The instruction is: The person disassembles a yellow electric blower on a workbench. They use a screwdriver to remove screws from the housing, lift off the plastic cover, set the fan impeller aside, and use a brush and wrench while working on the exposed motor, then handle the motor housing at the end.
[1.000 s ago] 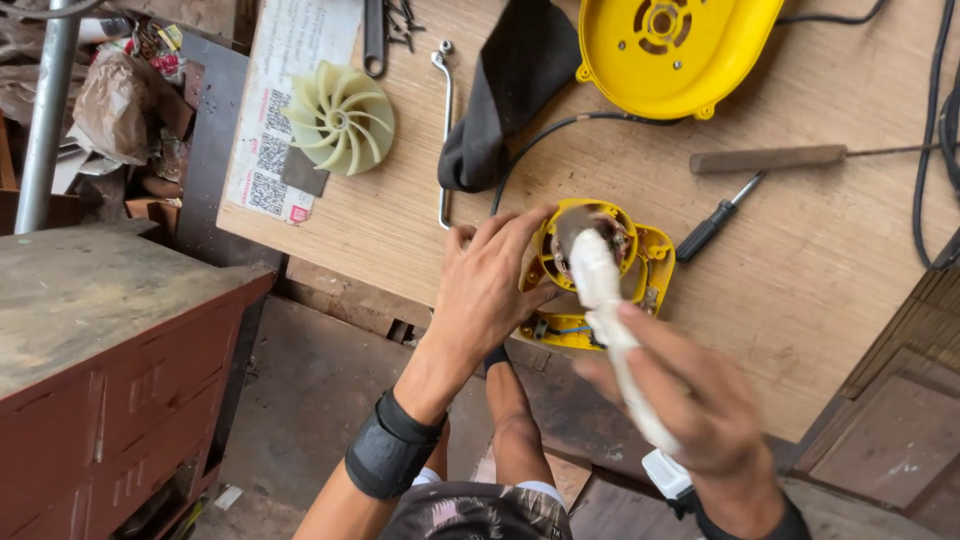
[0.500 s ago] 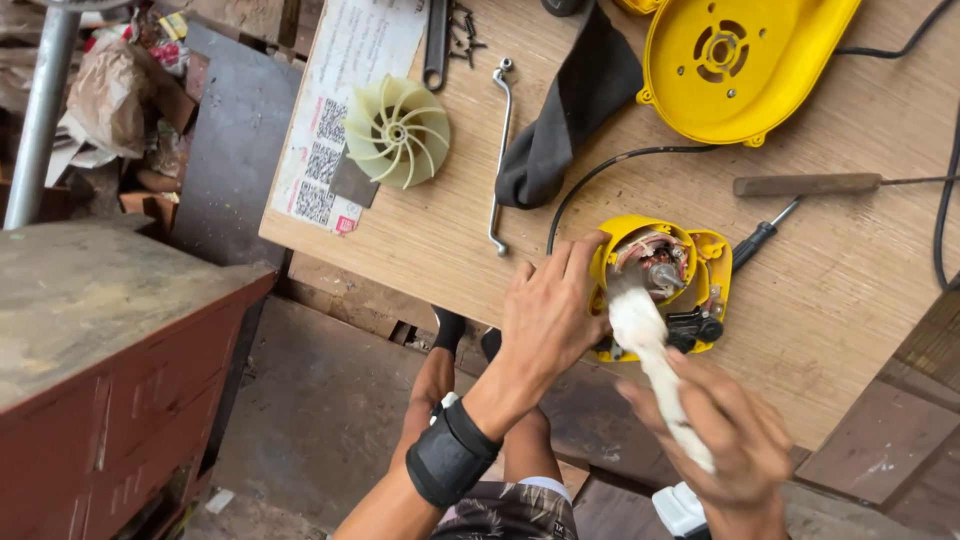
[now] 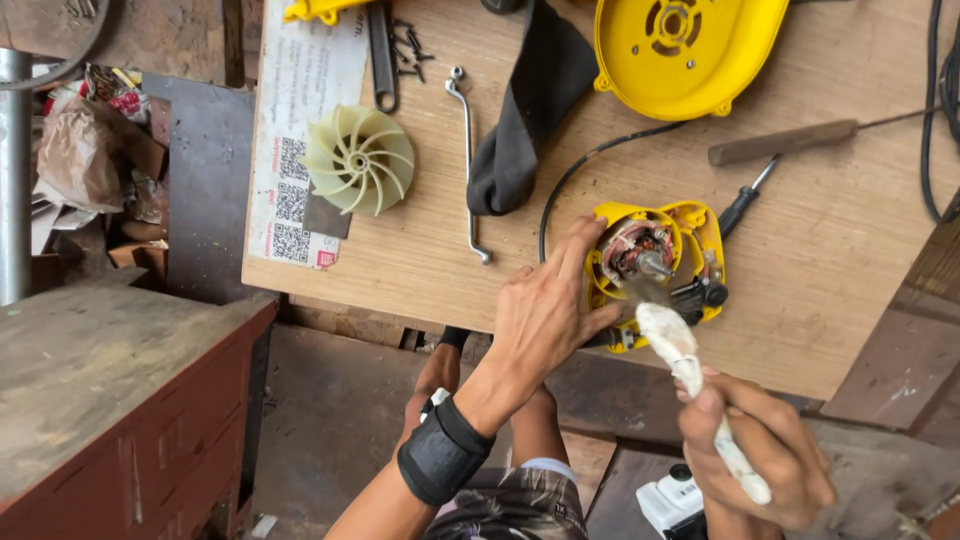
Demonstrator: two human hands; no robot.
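A yellow motor housing [image 3: 700, 235] with exposed copper windings and a shaft lies on the wooden table near its front edge. My left hand [image 3: 545, 310] grips the housing's left side. My right hand [image 3: 755, 450] holds a white-handled brush [image 3: 675, 345], its bristles touching the motor just below the shaft.
On the table [image 3: 840, 260] lie a pale plastic fan impeller [image 3: 358, 158], a bent metal wrench [image 3: 468, 160], a black cloth [image 3: 525, 110], a yellow casing cover [image 3: 685, 45], a wooden-handled tool [image 3: 785, 142], a screwdriver [image 3: 742, 205] and a printed sheet [image 3: 300, 120]. A red-brown cabinet [image 3: 110, 390] stands to the left.
The view has shifted, so the table sits further right in frame. My left hand stays on the housing while the brush has dropped from over the motor to its lower edge.
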